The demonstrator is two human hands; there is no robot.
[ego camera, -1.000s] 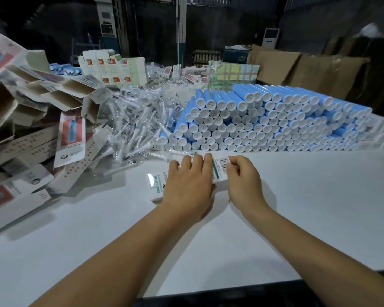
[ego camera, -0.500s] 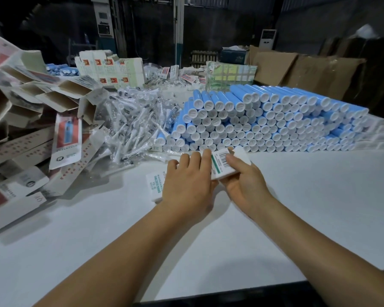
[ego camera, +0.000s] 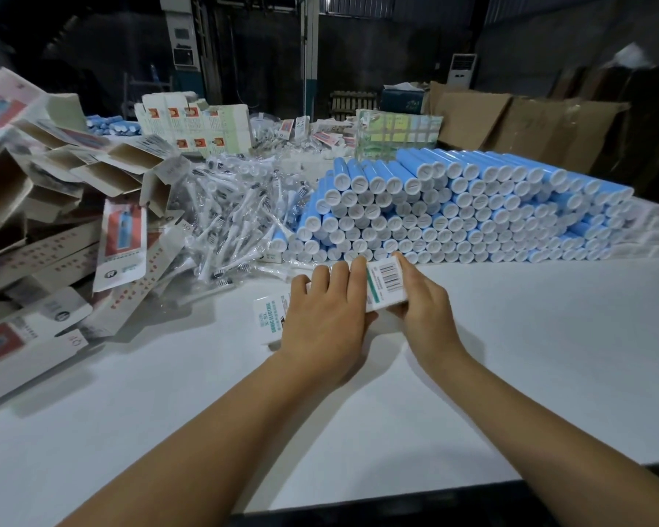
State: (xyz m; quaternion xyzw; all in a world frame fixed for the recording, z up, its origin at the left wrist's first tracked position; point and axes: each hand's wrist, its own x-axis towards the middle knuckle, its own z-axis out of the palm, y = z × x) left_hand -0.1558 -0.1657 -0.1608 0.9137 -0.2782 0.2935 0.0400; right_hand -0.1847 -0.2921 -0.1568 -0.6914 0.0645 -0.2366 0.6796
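White box (ego camera: pixel 387 285) with a barcode sits midway on the tabletop (ego camera: pixel 510 355), its right end tilted up. Left hand (ego camera: pixel 324 321) rests across it, fingers straight and together. Right hand (ego camera: pixel 425 310) pinches its right end. Blue tubes (ego camera: pixel 453 211) are stacked just behind.

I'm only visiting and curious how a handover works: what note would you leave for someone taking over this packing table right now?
Left hand lies flat across the white box, pressing it.
Right hand grips its barcode end, tilted up off the table.
Blue tubes are stacked behind; bagged brush heads and open cartons lie left.
Done: one box in hand.
Left: probably finishing it; its contents are hidden.
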